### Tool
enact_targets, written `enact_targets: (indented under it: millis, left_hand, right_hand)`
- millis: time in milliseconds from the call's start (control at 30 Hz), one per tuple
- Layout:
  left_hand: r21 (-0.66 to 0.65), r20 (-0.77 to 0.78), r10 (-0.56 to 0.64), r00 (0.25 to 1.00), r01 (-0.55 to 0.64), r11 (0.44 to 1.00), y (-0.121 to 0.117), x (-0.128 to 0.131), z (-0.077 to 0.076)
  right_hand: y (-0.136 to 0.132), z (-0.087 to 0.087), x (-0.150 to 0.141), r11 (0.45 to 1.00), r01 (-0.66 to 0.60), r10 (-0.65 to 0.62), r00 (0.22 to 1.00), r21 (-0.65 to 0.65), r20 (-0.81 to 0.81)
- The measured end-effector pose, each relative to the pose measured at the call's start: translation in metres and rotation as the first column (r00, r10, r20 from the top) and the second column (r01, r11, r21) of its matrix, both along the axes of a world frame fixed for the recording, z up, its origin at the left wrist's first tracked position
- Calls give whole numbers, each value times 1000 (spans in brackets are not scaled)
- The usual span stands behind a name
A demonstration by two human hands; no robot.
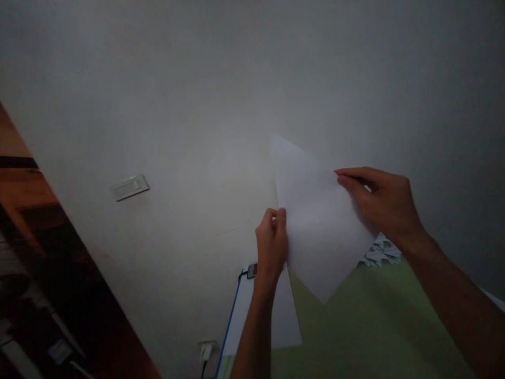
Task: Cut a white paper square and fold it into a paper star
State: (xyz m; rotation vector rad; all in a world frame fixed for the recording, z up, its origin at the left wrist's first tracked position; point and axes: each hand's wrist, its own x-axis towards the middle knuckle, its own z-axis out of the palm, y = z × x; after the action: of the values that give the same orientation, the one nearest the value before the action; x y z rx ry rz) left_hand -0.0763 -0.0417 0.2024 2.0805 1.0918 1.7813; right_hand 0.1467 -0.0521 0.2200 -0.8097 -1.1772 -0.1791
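Observation:
A white sheet of paper is held up in the air between both hands, tilted with one corner pointing down. My left hand pinches its left edge, thumb on the near side. Higher up, at the right edge, my right hand grips the paper between thumb and fingertips. Behind the left forearm, more white paper lies on the green tabletop. Beyond the right wrist sits a cluster of small folded white paper pieces, partly covered by the held sheet and the arm.
A grey wall rises behind the table, with a switch plate on it. A plug in a socket sits low beside the table's blue edge. A small dark device lies near the left wrist. Dark, cluttered space opens at far left.

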Motion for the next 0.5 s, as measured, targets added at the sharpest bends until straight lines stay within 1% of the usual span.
enact_targets:
  millis: [133,333,500]
  left_hand:
    - [22,-20,-33,999,34,999,3,0,-4]
    - [30,31,-45,999,44,999,12,-2,-9]
    - [13,72,-66,995,66,998,21,-9,-9]
  right_hand:
    - [5,-1,1,1000,-12,12,997,7,-74]
    - [8,-3,5,994,-111,109,990,-19,-87]
    - [10,-4,8,988,-156,154,982,-16,-106]
